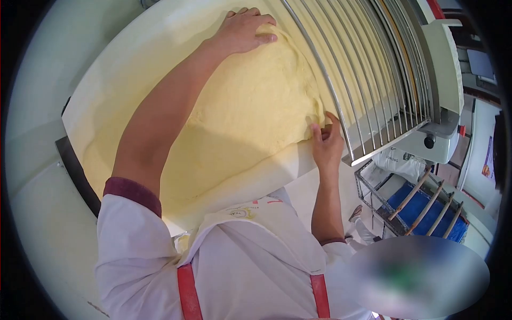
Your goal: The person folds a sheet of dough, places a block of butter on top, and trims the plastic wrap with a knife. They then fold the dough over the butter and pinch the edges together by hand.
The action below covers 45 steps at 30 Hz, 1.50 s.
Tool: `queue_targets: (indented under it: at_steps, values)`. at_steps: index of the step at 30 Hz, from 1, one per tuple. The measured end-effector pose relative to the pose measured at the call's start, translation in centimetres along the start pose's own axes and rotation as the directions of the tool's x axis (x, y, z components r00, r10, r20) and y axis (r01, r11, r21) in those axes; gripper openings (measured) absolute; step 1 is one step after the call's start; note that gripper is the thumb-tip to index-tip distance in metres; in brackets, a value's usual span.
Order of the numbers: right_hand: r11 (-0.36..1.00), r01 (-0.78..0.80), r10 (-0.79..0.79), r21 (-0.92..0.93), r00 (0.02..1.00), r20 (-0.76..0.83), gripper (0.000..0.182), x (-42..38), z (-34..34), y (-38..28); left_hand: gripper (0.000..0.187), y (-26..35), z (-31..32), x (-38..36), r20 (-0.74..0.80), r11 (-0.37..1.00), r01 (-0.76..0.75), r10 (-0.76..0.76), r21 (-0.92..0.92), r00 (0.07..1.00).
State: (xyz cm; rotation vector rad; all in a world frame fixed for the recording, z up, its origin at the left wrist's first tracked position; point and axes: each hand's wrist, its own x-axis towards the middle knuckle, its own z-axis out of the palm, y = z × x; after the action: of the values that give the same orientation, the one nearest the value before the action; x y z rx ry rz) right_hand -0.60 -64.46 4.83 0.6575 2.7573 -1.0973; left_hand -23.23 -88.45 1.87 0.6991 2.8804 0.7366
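A broad, pale yellow sheet of dough lies spread over a white belt, its far right edge wrinkled and lumpy. My left hand reaches to the far edge, thumb and index finger closed on a fold of dough. At the near right corner, my right hand pinches the dough's edge between thumb and fingers. Just beyond that edge, a guard of curved metal bars stands close to my right hand, with more yellow dough or pale surface visible beneath the bars.
A white machine housing with a black knob joins the guard on the right. Below it stands a metal rack with wooden rods over a blue surface. Another person's foot shows on the floor. A blurred oval covers the lower right.
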Motion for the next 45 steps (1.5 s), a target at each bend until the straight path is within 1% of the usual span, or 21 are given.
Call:
queue_targets:
  at_steps: [3,6,10,11,13,15,18,21,24,27,28,29,32,33,34,35,37,38,41,44,45]
  values:
    - [0.860,0.435,-0.468,-0.265,0.881,-0.072,0.043,-2.2,0.0,1.4,0.042,-0.9,-0.3,-2.5,-0.175,0.986,-0.086,0.060,-0.142,0.983]
    - [0.667,0.671,-0.691,-0.324,0.720,0.070,0.050,-4.3,0.3,2.7,0.039,-1.6,-1.7,-8.1,-0.356,0.971,-0.066,-0.021,-0.230,0.934]
    - [0.437,0.815,-0.679,-0.380,0.576,0.455,0.062,-3.2,1.1,3.4,0.035,-2.4,-4.8,-21.9,-0.513,0.944,0.137,-0.281,-0.300,0.811]
    - [0.484,0.806,-0.643,-0.340,0.591,0.487,0.064,-2.9,1.0,3.8,0.029,-2.6,-5.2,-25.8,-0.557,0.890,0.157,-0.396,-0.427,0.730]
    - [0.524,0.787,-0.688,-0.325,0.617,0.382,0.067,-2.9,0.6,3.6,0.025,-2.1,-5.5,-34.3,-0.578,0.762,0.199,-0.610,-0.617,0.543]
    - [0.578,0.729,-0.655,-0.366,0.682,0.324,0.070,-3.3,0.6,3.4,0.024,-0.4,-5.0,-42.3,-0.644,0.726,0.220,-0.682,-0.651,0.346]
    - [0.567,0.700,-0.605,-0.434,0.711,0.357,0.072,-3.1,0.7,3.6,0.023,4.2,-3.8,-51.5,-0.616,0.597,0.314,-0.786,-0.738,0.046]
    - [0.620,0.705,-0.636,-0.343,0.708,0.307,0.069,-3.4,0.8,3.7,0.020,7.9,-0.4,-58.3,-0.556,0.526,0.188,-0.810,-0.830,-0.187]
    - [0.540,0.782,-0.774,-0.310,0.607,0.182,0.067,-4.9,2.0,2.6,0.018,11.6,3.1,-62.5,-0.510,0.541,0.003,-0.791,-0.841,-0.337]
    - [0.308,0.950,-0.895,-0.046,0.306,0.325,0.057,-9.3,5.2,-0.9,0.016,16.6,5.2,-64.8,-0.451,0.513,-0.080,-0.811,-0.855,-0.372]
    - [0.203,0.977,-0.918,0.063,0.167,0.361,0.054,-11.0,7.1,-1.9,0.017,18.0,6.2,-65.9,-0.482,0.558,-0.105,-0.784,-0.823,-0.391]
    - [0.159,0.974,-0.920,0.160,0.088,0.383,0.048,-13.0,8.4,-2.9,0.019,19.6,7.7,-67.4,-0.434,0.527,-0.128,-0.795,-0.840,-0.424]
    - [0.078,0.883,-0.906,0.464,-0.131,0.403,0.032,-20.2,14.2,-5.3,0.020,26.1,10.0,-71.7,-0.368,0.451,-0.006,-0.736,-0.893,-0.569]
    - [0.071,0.876,-0.892,0.476,-0.158,0.423,0.029,-21.8,15.7,-5.4,0.023,27.6,14.5,-74.6,-0.402,0.462,0.102,-0.616,-0.881,-0.678]
    - [0.103,0.824,-0.892,0.558,-0.171,0.417,0.027,-23.7,15.9,-6.1,0.026,30.6,13.9,-74.4,-0.251,0.433,-0.026,-0.570,-0.901,-0.782]
    - [0.044,0.857,-0.891,0.514,-0.199,0.409,0.025,-24.4,15.8,-6.7,0.023,33.3,13.1,-74.5,-0.246,0.431,-0.023,-0.557,-0.902,-0.793]
    - [0.180,0.896,-0.907,0.406,-0.009,0.422,0.024,-21.7,14.5,-6.3,0.022,36.8,18.1,-77.1,-0.104,0.489,-0.176,-0.493,-0.854,-0.864]
    - [0.245,0.894,-0.914,0.375,0.083,0.397,0.024,-20.1,14.3,-6.1,0.020,37.6,19.6,-78.0,-0.014,0.429,-0.210,-0.463,-0.878,-0.886]
    - [0.116,0.972,-0.934,0.206,0.037,0.355,0.025,-15.1,12.5,-3.8,0.020,39.5,23.7,-79.9,0.097,0.377,-0.303,-0.476,-0.876,-0.874]
    - [-0.058,0.982,-0.921,0.181,-0.123,0.371,0.030,-17.4,12.8,-3.8,0.021,40.0,23.4,-80.1,0.093,0.353,-0.308,-0.512,-0.883,-0.854]
    - [-0.069,0.987,-0.919,0.143,-0.119,0.375,0.030,-18.3,13.4,-4.2,0.021,39.3,22.3,-80.1,0.072,0.355,-0.292,-0.519,-0.888,-0.851]
